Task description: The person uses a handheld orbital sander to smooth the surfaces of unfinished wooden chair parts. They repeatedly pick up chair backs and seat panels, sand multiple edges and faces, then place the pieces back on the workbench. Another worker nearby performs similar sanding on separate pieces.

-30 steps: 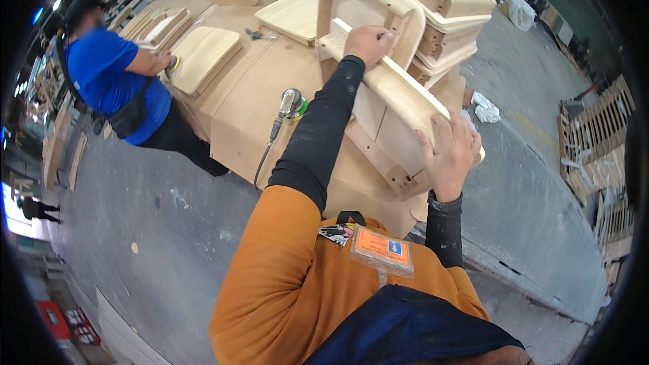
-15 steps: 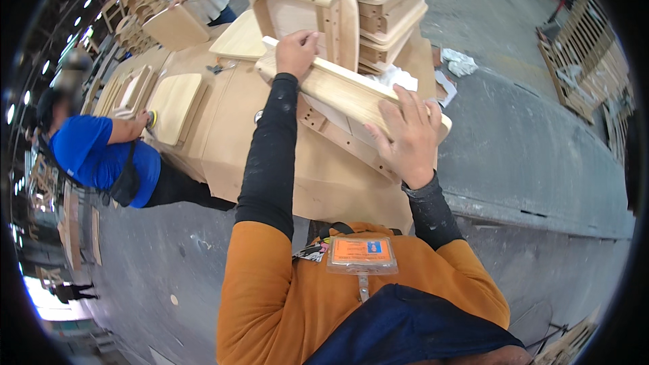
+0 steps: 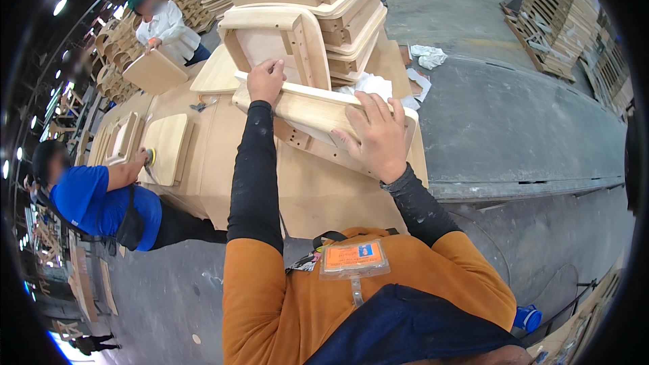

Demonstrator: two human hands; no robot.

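Note:
A pale wooden chair seat with a frame of rails (image 3: 307, 108) stands tilted on the paper-covered table (image 3: 324, 196) in front of me. My left hand (image 3: 265, 82) is closed over its upper left end, the fingertips partly hidden. My right hand (image 3: 380, 138) lies on the right end of the same piece, fingers spread across the top edge and thumb on the near side. A row of screw holes shows along its lower rail. Just behind leans another framed seat (image 3: 277, 44), against a stack of similar seats (image 3: 348, 23).
On the left, a person in blue (image 3: 108, 196) holds a round sander (image 3: 150, 157) on a wooden panel (image 3: 169, 138). Farther back, a person in white (image 3: 165, 30) holds a panel (image 3: 155, 71). White crumpled wrapping (image 3: 372, 86) lies beside the stack. A grey platform (image 3: 514, 128) adjoins the table's right.
The view has shifted, so the table and stack appear farther left. My right hand remains spread on the seat's right end; my left keeps its hold at the other end.

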